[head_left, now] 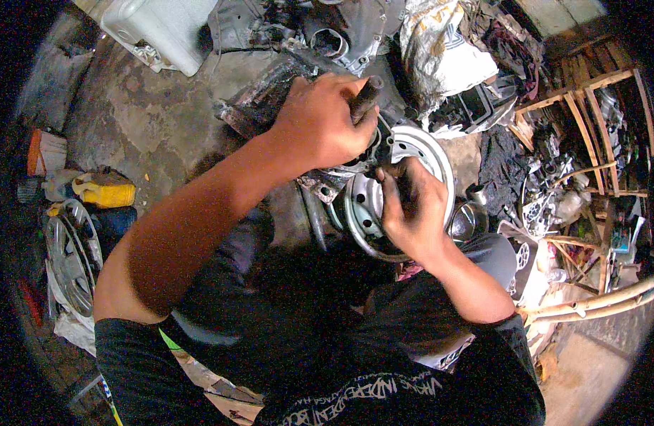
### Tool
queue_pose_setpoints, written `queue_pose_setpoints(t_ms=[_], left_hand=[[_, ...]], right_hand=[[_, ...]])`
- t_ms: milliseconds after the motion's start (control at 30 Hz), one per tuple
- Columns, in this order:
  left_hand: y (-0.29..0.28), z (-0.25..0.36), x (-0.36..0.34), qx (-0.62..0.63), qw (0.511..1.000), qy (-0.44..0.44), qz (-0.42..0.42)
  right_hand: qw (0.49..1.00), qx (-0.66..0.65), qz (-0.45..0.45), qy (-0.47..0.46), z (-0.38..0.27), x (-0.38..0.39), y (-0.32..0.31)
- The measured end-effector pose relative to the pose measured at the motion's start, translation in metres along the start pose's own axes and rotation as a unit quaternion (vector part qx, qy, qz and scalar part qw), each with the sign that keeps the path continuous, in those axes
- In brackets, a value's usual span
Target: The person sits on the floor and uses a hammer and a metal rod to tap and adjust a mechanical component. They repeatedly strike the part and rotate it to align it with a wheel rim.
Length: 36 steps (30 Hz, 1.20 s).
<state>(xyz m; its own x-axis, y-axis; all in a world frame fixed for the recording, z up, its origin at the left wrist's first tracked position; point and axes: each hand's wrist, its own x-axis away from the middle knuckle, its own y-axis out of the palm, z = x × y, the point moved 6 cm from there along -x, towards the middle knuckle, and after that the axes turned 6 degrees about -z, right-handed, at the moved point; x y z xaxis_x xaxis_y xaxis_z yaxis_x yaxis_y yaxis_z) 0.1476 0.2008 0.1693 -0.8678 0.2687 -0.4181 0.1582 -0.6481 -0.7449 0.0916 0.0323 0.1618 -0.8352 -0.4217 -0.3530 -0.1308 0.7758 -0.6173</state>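
My left hand (318,122) is closed in a fist around a thick dark rod (368,96), whose rounded end sticks up past the thumb. Below it lies a silver steel wheel rim (445,165) with round holes, in front of my knees. Over the middle of the rim, my right hand (419,211) has its fingers curled in toward the thumb. The fingertips are dark, and I cannot make out what they hold. The rod's lower end is hidden behind my left hand.
Greasy metal parts (334,44) and a white sack (444,60) lie beyond the rim. At the far left stands a white plastic container (160,32). A yellow jug (105,192) and a spoked wheel cover (73,255) are on the left. Wooden slats (582,135) and scrap fill the right side.
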Motion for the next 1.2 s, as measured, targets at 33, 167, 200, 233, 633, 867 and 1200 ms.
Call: queue_pose_setpoints(t_ms=[33, 167, 200, 233, 633, 867, 1200], left_hand=[[-0.002, 0.001, 0.001, -0.004, 1.0, 0.022, 0.019], [0.001, 0.002, -0.001, -0.012, 1.0, -0.001, -0.001], [0.0, 0.001, 0.001, -0.012, 1.0, -0.004, 0.002], [-0.001, 0.0, 0.001, -0.012, 1.0, -0.006, 0.006], [0.002, -0.003, -0.001, 0.004, 0.999, -0.04, -0.023], [0.003, -0.002, -0.001, 0.001, 0.999, -0.045, -0.025], [0.0, -0.002, 0.0, 0.007, 0.999, -0.04, -0.023]], right_hand=[[1.0, -0.001, -0.002, -0.023, -0.005, 0.0, 0.001], [0.999, 0.011, -0.006, 0.038, 0.009, -0.01, -0.003], [0.999, 0.024, -0.011, 0.02, 0.005, -0.005, 0.0], [0.999, 0.037, -0.015, 0.003, -0.001, 0.001, 0.001], [0.998, 0.017, 0.012, 0.064, 0.014, -0.018, 0.0], [0.998, 0.035, 0.014, 0.058, 0.015, -0.014, 0.001], [0.999, 0.02, 0.003, 0.046, 0.0, -0.004, 0.003]])
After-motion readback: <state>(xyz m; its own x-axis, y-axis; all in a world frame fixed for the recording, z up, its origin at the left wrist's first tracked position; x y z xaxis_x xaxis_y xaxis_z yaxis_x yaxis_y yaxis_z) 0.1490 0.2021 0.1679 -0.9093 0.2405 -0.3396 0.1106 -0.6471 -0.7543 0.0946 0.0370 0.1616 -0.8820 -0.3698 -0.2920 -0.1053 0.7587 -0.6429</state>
